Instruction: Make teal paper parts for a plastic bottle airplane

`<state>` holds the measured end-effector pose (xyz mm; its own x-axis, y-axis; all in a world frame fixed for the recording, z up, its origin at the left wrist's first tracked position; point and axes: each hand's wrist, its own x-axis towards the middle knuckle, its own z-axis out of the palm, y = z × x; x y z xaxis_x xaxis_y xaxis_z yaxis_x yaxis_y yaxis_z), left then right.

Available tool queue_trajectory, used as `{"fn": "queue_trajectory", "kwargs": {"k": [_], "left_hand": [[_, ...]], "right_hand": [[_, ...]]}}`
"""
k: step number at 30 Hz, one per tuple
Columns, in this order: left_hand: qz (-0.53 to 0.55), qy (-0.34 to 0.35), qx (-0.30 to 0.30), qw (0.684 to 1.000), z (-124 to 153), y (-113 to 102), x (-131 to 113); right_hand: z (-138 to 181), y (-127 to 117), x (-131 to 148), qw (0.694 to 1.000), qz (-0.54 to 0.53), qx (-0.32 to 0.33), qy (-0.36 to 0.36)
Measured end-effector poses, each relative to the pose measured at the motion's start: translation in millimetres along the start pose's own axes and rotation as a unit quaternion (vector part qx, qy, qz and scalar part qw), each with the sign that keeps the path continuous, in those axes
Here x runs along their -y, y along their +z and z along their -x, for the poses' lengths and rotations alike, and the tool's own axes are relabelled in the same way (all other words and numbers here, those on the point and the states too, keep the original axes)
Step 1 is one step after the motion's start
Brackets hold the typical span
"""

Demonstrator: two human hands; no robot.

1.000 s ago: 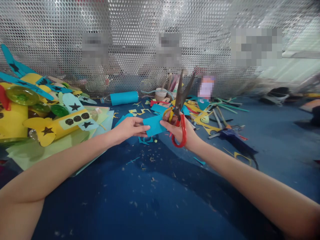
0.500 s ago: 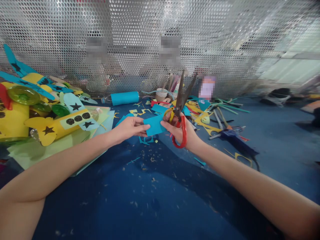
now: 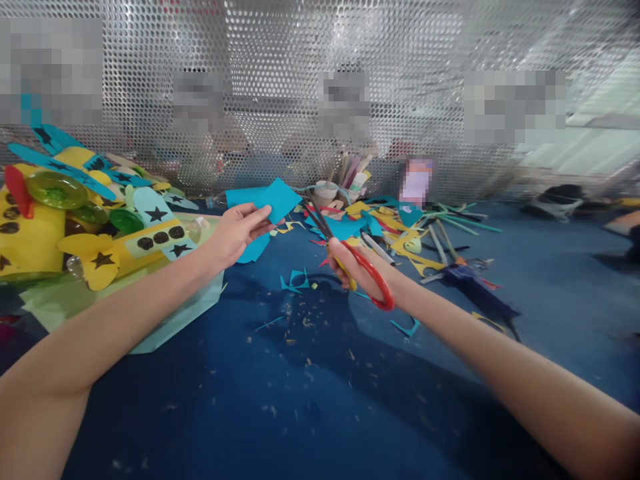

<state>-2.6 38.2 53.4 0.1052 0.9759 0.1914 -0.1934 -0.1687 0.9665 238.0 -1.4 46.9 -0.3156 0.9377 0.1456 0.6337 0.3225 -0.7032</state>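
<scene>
My left hand (image 3: 240, 230) pinches a small blue sheet of paper (image 3: 284, 199) by its lower left corner, between thumb and fingers. Its free corner points toward the right. In my right hand (image 3: 347, 261) is a pair of scissors (image 3: 369, 263) with red and yellow handles. Its dark blades point up and left toward the blue sheet, apart from it. Behind the sheet lies a bottle wrapped in blue paper (image 3: 240, 197), partly hidden. Blue paper offcuts (image 3: 296, 280) are on the blue work surface below.
Yellow and blue paper aeroplanes (image 3: 150, 237) and green sheets (image 3: 175, 327) crowd the left. Coloured scraps (image 3: 385, 220), a blue glue gun (image 3: 473, 290) and a phone (image 3: 417, 183) are at the right. Cups with sticks (image 3: 327, 191) stand before the perforated metal wall (image 3: 280, 40).
My right hand has let go of the blue sheet and moved down, its scissors turning to point left. My left hand has raised the sheet and tilted it. A curved blue offcut now lies at right.
</scene>
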Motion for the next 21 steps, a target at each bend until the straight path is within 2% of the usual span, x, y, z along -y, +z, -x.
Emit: {"fn": "queue_trajectory", "kwargs": {"k": [3,10,21], "left_hand": [[-0.008,-0.011,0.01,1.0,4.5,4.7,-0.5],[-0.024,-0.018,0.07,0.997,18.7,18.8,-5.3],[-0.029,-0.018,0.067,0.997,20.7,20.5,-5.3]], "right_hand": [[6.1,-1.8,12.6,0.998,0.028,0.041,0.03],[11.2,-1.7,27.7,0.996,0.067,0.056,0.009],[11.2,-2.4,30.4,0.996,0.07,0.062,0.012]]}}
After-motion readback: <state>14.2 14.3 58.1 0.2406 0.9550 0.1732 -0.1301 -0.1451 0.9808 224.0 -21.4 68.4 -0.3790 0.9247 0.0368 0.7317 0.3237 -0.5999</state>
